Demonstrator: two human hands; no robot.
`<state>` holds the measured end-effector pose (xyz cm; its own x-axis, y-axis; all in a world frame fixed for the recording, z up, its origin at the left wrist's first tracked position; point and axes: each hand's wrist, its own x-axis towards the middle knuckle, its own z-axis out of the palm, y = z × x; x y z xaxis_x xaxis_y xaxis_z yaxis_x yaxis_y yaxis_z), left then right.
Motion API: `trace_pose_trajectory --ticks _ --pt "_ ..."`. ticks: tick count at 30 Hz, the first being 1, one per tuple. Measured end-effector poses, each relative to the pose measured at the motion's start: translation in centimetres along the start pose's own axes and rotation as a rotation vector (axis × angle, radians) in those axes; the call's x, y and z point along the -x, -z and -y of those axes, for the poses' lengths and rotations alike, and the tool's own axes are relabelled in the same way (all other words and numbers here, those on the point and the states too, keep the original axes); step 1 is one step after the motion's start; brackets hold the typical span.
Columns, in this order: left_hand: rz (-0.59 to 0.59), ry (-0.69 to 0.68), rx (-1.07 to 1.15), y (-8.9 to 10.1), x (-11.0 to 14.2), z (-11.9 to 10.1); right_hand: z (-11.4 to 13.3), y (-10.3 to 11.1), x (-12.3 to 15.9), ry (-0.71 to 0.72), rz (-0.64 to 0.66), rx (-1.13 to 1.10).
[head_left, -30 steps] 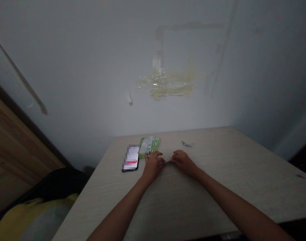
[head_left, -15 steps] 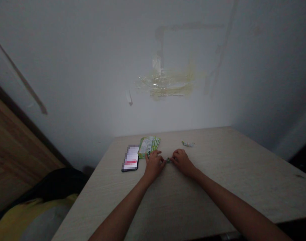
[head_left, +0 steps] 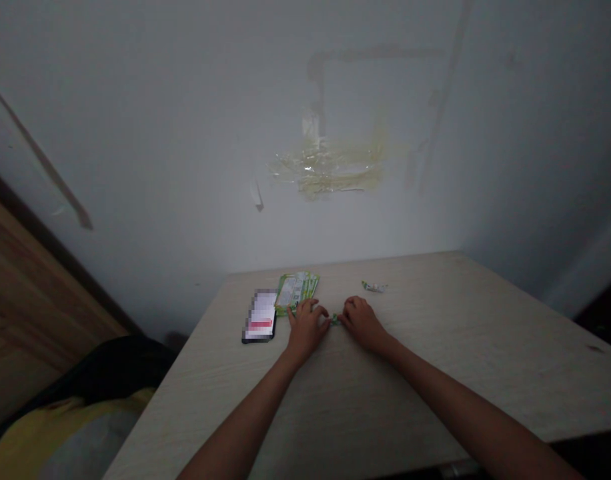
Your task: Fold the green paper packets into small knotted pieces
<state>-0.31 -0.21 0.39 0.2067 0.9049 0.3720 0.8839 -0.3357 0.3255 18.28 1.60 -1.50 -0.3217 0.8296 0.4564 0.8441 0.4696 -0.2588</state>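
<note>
Between my two hands, low on the table, is a small folded green-and-white piece of printed wrapper (head_left: 334, 320). My left hand (head_left: 307, 325) pinches its left end between thumb and fingers, with the other fingers half spread near the stack of printed sheets. My right hand (head_left: 361, 321) is curled, its fingertips closed on the right end. A stack of flat green-and-white printed wrappers (head_left: 291, 291) lies just beyond my left hand. Past my right hand rests another narrow folded wrapper piece (head_left: 374, 287).
A phone (head_left: 260, 317) with a lit, blurred screen lies left of the stack on the pale wooden table (head_left: 435, 320). Behind the table rises a white wall (head_left: 185, 167) with old tape on it. Yellow and grey cloth (head_left: 80, 433) sits at lower left.
The fingers have shifted slightly around the small wrapper piece, and more of its green shows. The whole view has moved a little. The stack and phone stay in place.
</note>
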Motion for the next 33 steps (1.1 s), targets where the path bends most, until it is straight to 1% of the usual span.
trace_pose_trajectory --ticks 4,10,13,16,18,20,22,24,28,33 --pt "0.023 -0.046 0.017 0.0 0.0 0.1 -0.1 -0.1 0.1 -0.009 -0.01 0.013" --pt "0.048 -0.064 0.0 0.1 -0.1 0.4 -0.2 -0.5 0.1 -0.011 -0.018 0.033" --pt "0.052 -0.064 -0.005 0.1 -0.2 0.5 -0.1 -0.2 0.1 -0.018 -0.011 -0.003" --pt "0.055 -0.063 -0.01 0.1 -0.2 0.5 0.0 0.4 0.2 -0.021 -0.016 -0.088" --pt "0.054 -0.07 -0.012 0.1 -0.1 0.6 -0.1 0.7 0.4 0.005 -0.041 -0.171" --pt "0.052 -0.081 -0.012 0.1 0.0 0.7 -0.2 1.0 0.6 0.06 -0.052 -0.236" --pt "0.051 -0.092 -0.013 0.1 0.1 0.8 -0.4 1.1 0.7 0.111 -0.057 -0.254" --pt "0.05 -0.1 -0.014 0.1 0.2 0.9 -0.4 1.2 0.8 0.132 -0.063 -0.245" --pt "0.062 -0.129 -0.006 0.5 0.4 0.9 -0.2 1.2 0.9 0.104 -0.074 -0.205" --pt "0.107 -0.224 0.018 1.2 0.6 0.5 -0.3 1.3 0.8 0.037 -0.074 -0.164"
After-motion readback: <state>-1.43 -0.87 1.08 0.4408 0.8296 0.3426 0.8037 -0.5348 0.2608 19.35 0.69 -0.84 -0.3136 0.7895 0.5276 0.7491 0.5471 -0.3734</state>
